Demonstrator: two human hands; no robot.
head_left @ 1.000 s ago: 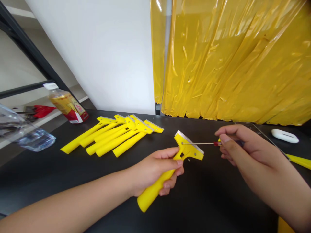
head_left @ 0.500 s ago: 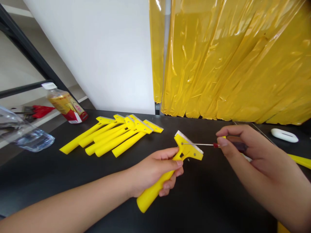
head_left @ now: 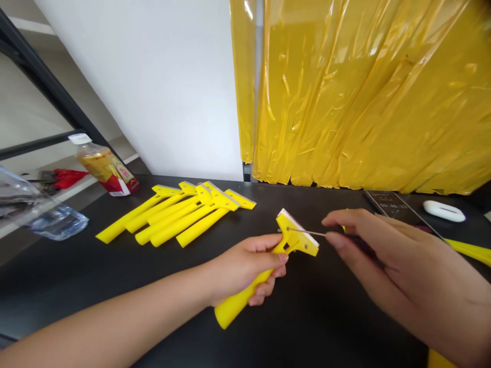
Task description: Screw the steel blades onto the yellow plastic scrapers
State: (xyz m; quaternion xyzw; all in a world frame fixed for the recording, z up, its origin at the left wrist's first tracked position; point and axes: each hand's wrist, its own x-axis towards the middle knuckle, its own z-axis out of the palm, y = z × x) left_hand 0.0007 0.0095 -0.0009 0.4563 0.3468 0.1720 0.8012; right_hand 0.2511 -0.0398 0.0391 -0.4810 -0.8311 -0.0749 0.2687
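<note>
A yellow scraper [head_left: 240,301] with a metal blade along its head is gripped by my left hand [head_left: 249,271], fingers wrapped round the upper handle. Its head points up and away, and two screws show on its face. My right hand [head_left: 387,260] is closed on a screwdriver [head_left: 310,232]; only the thin shaft shows, its handle mostly hidden behind the fingers. The shaft's tip meets the screw on the left side of the scraper head. Several similar yellow scrapers [head_left: 180,214] lie in an overlapping row on the black table, left of my hands.
Behind the scrapers stands a drink bottle [head_left: 107,166], and a clear plastic bottle [head_left: 57,220] is at the left. A phone [head_left: 383,202], a white case [head_left: 444,210] and another yellow handle [head_left: 470,249] lie at the right. A yellow plastic curtain [head_left: 345,102] hangs behind the table [head_left: 153,296].
My right hand has moved a little left towards the scraper and turned, now covering the screwdriver's handle. More of the phone shows behind it. My left hand holds the scraper nearly still.
</note>
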